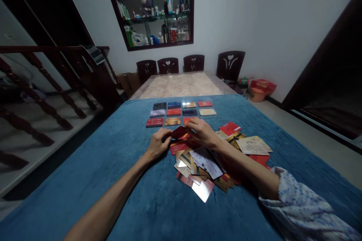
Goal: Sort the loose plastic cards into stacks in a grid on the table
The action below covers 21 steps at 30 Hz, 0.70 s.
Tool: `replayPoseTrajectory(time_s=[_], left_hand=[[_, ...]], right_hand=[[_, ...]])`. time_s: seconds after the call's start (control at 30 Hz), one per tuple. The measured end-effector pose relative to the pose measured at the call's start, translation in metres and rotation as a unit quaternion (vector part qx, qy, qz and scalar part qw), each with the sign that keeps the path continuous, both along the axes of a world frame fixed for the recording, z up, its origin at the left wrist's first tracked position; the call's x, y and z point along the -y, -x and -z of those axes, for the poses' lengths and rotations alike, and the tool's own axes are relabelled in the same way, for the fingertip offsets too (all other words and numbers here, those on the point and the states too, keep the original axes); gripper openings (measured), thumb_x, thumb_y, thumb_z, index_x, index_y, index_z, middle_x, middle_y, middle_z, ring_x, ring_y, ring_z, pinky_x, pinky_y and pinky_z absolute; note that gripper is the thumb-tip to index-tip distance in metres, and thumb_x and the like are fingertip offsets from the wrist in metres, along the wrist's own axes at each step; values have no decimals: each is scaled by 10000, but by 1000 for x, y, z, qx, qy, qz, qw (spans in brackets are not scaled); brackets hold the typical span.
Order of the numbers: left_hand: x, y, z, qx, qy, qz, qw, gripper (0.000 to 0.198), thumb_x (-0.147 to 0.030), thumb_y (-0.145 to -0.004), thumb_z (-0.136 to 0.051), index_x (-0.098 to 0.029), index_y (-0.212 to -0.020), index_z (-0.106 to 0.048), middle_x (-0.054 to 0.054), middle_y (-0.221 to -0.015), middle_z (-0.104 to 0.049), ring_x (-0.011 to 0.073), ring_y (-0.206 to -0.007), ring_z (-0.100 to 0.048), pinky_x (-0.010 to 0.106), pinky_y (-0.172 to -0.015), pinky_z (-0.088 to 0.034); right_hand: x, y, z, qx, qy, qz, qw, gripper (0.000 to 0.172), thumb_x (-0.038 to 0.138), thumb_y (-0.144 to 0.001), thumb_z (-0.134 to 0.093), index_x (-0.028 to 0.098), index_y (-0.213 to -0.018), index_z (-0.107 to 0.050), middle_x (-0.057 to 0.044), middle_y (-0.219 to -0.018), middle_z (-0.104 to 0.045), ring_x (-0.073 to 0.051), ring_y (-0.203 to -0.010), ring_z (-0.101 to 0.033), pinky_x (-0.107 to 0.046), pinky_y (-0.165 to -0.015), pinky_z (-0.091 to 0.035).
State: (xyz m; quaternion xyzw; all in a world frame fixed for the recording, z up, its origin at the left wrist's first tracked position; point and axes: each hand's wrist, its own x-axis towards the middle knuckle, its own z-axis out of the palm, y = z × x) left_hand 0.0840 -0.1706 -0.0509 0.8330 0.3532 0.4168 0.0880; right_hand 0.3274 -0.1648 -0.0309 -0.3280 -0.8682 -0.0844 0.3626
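Note:
A dark red card is held tilted between my two hands, over the near side of the laid-out rows. My left hand pinches its left end, fingers closed. At its right end my right hand grips it between thumb and fingers. Beneath my right wrist spreads a loose pile of cards, in gold, white, red and pink, overlapping at many angles. Beyond my hands lie small card stacks in rows, among them a red stack, a gold stack and a dark blue stack. My right hand partly hides an orange-red card.
A blue cloth covers the near part of the table; the marble-patterned top shows beyond it. Dark chairs stand at the far end. A wooden railing runs along the left, and an orange bin stands at right.

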Motion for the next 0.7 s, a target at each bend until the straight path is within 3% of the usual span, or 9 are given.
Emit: replayPoseTrajectory(time_s=[0.2, 0.33, 0.53, 0.7], left_hand=[[1, 0, -1, -15, 36, -39, 998, 148, -129, -829, -558, -170, -886, -688, 33, -851, -729, 161, -796, -669, 287, -785, -534], [2, -1, -2, -8, 62, -48, 997, 141, -130, -816, -544, -164, -863, -673, 31, -845, -732, 161, -775, -670, 284, -778, -525], [3, 0, -6, 25, 95, -66, 993, 141, -130, -795, -520, -176, -838, -646, 3, -815, -730, 147, -741, -657, 259, -746, -513], [4, 0, -7, 48, 106, -64, 991, 104, -160, -797, -526, -171, -810, -629, -12, -774, -707, 131, -701, -630, 232, -701, -487]], right_hand=[[-3, 3, -8, -9, 86, -18, 996, 123, 211, -903, -594, 169, -992, -667, -74, -890, -670, -186, -830, -553, -294, -746, -402], [-5, 11, -2, -15, 163, -14, 986, 104, 156, -801, -649, 168, -903, -661, -51, -851, -673, -185, -822, -563, -297, -766, -410], [-5, 27, 3, -174, 274, -10, 946, 251, 138, -721, -668, 144, -972, -683, -49, -909, -726, -184, -831, -632, -271, -722, -459], [-5, 35, 1, -183, 291, -74, 936, 134, 138, -753, -633, 165, -842, -729, -29, -885, -759, -195, -830, -679, -285, -772, -487]])
